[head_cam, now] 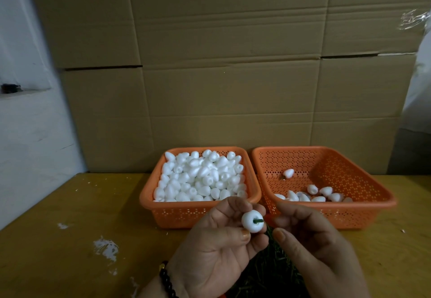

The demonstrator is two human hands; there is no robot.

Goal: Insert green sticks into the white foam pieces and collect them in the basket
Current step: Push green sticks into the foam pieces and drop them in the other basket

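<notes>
- Two orange perforated plastic baskets sit side by side at the far edge of the yellow wooden table: left basket full of white foam pieces, right basket holding a few.
- Left hand pinches a round white foam piece between thumb and fingers; a short green stick pokes from it.
- Right hand just beside, fingers loosely curled, holding nothing.
- Dark green stick pile near the front edge, under the hands.
</notes>
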